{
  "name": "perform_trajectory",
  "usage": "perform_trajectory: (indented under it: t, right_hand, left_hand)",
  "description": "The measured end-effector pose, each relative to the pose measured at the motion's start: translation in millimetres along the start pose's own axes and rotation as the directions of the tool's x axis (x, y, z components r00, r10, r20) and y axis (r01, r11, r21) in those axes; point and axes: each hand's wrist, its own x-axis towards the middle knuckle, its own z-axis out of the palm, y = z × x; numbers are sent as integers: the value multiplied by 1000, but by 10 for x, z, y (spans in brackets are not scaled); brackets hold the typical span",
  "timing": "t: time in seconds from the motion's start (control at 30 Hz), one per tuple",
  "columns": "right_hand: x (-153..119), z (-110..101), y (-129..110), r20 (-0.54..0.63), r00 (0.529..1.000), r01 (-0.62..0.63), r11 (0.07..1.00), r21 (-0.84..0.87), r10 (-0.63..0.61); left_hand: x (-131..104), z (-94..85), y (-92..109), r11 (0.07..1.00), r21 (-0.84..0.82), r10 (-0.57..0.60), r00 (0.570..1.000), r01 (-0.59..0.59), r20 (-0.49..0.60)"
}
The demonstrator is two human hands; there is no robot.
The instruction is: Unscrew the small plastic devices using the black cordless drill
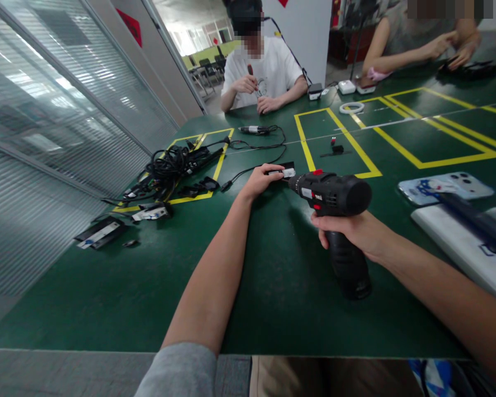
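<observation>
My right hand (351,231) is wrapped round the grip of a black cordless drill (334,193), which points left. The drill's tip is at the right end of a small black piece with a white label (288,172). My left hand (264,179) rests on that piece from the left, its fingers closed on it against the green table (273,309). A thin black cable with a plug (227,185) lies left of my left hand. The contact between the bit and the piece is too small to make out.
Tangled black cables (169,171) and black parts (103,231) lie at the left. A phone (446,187) and a white case (463,242) are at the right. Yellow tape (306,143) marks the table. Two people sit across it. A white ring (351,107) lies farther back.
</observation>
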Motion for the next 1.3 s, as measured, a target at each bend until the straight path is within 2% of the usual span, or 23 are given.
perform_trajectory:
  t: [1.3]
  right_hand:
    - [-3,-2,-10,-1,1000,-9,1000,-16,9]
  left_hand:
    - [7,3,-11,1000,-27,-2,1000,2,7]
